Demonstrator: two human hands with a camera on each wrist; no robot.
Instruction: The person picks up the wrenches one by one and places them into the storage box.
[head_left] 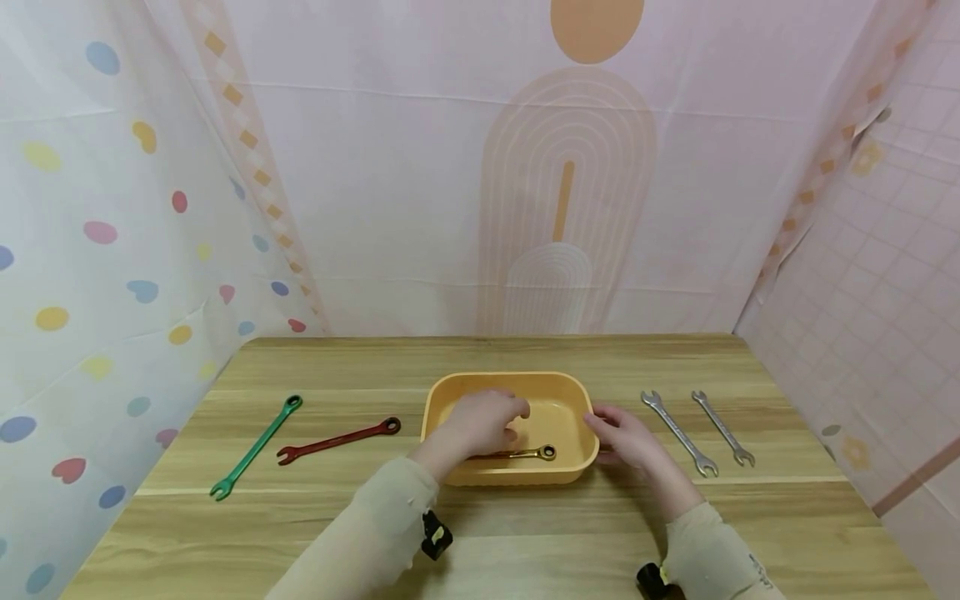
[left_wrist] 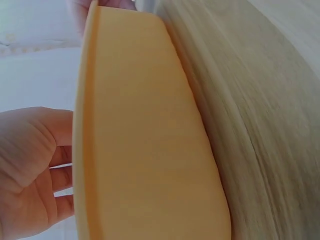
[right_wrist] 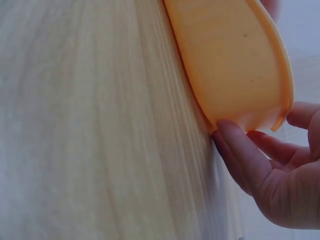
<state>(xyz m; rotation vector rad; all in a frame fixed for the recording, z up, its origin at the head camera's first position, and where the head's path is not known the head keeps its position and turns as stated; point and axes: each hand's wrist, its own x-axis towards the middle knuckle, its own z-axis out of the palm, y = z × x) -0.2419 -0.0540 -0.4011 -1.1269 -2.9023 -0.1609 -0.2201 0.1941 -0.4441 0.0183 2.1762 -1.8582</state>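
Observation:
An orange plastic bin (head_left: 510, 477) stands on the wooden table in front of me. Inside it, along the near wall, lies a gold ratcheting wrench (head_left: 546, 452), its other end hidden by my left wrist. My left hand (head_left: 483, 421) reaches over the near rim into the bin, fingers loosely bent and apart with nothing seen between them; the left wrist view hides its fingertips behind the wall. With my right hand (head_left: 628, 436) I hold the bin's right end. The thumb is at the rim and the other fingers (right_wrist: 240, 150) lie low against the end wall.
On the left of the table (head_left: 525, 542) lie a green ratcheting wrench (head_left: 255, 447) and a red one (head_left: 341, 439). Two silver open-end wrenches, a larger (head_left: 678, 433) and a smaller (head_left: 722, 427), lie at the right. Printed curtains (head_left: 397, 208) hang behind and beside the table.

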